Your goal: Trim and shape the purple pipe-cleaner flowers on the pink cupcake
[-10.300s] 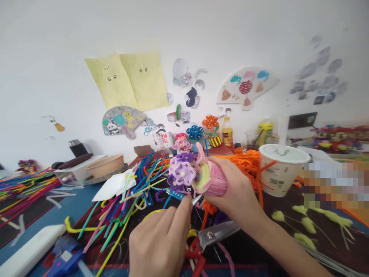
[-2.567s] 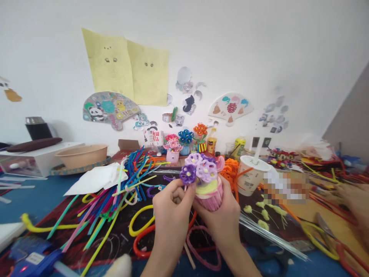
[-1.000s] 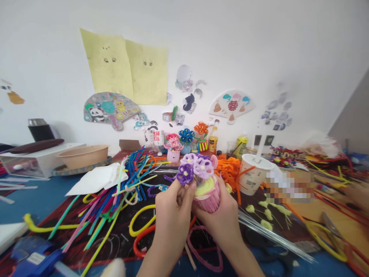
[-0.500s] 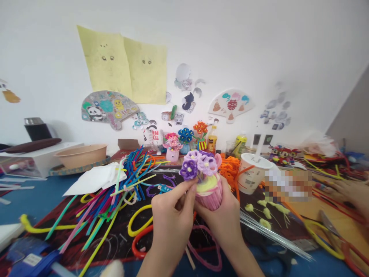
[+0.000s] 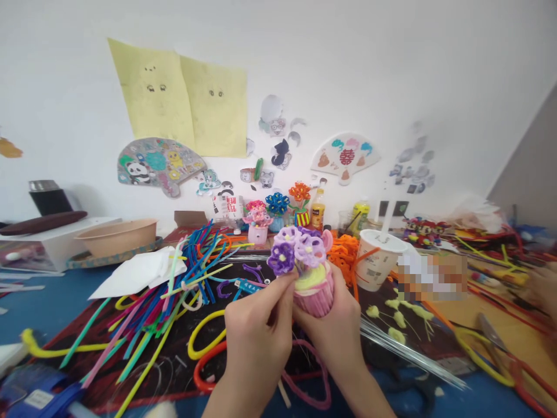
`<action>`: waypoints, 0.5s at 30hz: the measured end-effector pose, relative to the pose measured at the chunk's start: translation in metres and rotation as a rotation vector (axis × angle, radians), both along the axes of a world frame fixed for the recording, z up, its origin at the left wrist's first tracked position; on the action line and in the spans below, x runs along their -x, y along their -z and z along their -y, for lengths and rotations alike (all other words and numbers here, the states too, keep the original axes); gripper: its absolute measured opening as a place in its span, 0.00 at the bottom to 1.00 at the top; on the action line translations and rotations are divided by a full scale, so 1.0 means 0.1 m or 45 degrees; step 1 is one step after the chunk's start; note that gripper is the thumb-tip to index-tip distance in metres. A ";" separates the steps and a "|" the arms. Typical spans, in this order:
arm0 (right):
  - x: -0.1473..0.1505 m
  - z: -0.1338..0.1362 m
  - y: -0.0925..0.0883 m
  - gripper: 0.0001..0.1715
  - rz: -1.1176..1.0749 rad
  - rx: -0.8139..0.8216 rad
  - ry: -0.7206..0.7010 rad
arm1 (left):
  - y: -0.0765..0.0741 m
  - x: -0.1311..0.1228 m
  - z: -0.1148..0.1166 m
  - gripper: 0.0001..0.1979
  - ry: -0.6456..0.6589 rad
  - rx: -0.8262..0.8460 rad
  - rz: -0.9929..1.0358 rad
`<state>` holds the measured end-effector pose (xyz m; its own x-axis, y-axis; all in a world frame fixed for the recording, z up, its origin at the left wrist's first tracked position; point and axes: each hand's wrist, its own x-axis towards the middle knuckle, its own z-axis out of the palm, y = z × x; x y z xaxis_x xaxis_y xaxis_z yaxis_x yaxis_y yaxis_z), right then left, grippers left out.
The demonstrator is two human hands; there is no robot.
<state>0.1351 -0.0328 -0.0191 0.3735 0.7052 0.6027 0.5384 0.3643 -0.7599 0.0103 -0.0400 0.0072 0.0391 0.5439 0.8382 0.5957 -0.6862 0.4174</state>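
A small pink flower pot (image 5: 314, 297) with a pale yellow top sits in my right hand (image 5: 342, 331), whose fingers wrap round its side. Out of the pot rise light purple pipe-cleaner flowers (image 5: 310, 248), tilted slightly. At the left of the bunch is a dark purple pipe-cleaner flower (image 5: 279, 259). My left hand (image 5: 256, 334) is closed in a pinch just under that dark flower, at its lower edge; the stem between the fingertips is hidden.
Loose pipe cleaners (image 5: 163, 313) spread at the left, near a blue glue gun (image 5: 41, 392). A white cup (image 5: 379, 261) stands right of the pot. Thin wires (image 5: 413, 351) and red-and-yellow-handled scissors (image 5: 500, 354) lie at right. Another person's hand (image 5: 543, 290) shows at the right edge.
The whole view has shifted slightly, so most things appear a little further left. Both hands keep the same hold on the pot and the dark purple flower.
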 end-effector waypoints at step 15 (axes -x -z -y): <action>0.00 0.00 0.01 0.38 0.017 -0.049 0.041 | -0.03 -0.02 0.05 0.07 -0.094 -0.095 -0.019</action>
<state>0.1355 -0.0332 -0.0198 0.3875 0.6690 0.6342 0.5603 0.3754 -0.7383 0.0120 -0.0449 0.0101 0.0144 0.4819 0.8761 0.6515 -0.6692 0.3574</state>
